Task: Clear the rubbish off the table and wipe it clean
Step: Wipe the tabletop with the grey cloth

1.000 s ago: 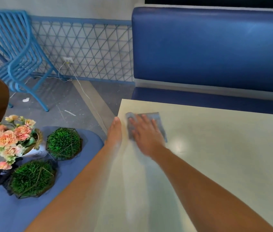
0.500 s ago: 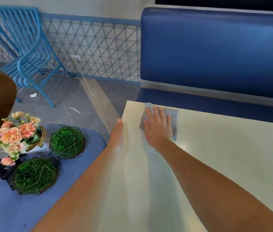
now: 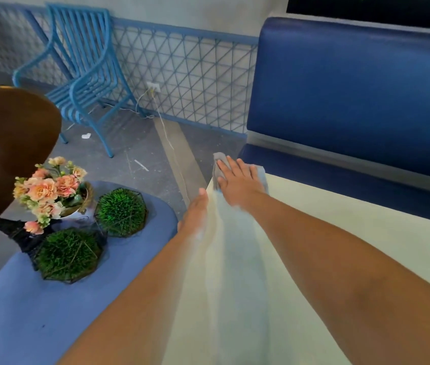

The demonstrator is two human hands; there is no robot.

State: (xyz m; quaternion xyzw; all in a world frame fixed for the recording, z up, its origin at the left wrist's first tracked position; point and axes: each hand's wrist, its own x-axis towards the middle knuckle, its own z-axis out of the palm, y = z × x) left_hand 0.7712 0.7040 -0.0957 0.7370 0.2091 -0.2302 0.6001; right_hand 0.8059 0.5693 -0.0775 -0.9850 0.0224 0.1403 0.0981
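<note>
right hand (image 3: 237,184) flat, left hand (image 3: 195,213) extended

A cream table (image 3: 340,233) bears a grey cloth (image 3: 260,175) at its far corner.

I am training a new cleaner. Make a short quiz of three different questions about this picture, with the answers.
1. True or false: the right hand presses flat on the cloth.
2. Where on the table is the cloth? A) middle B) far left corner C) near edge
3. Fill in: the left hand rests on the table's ____ edge.

Key: 1 true; 2 B; 3 left.
</note>
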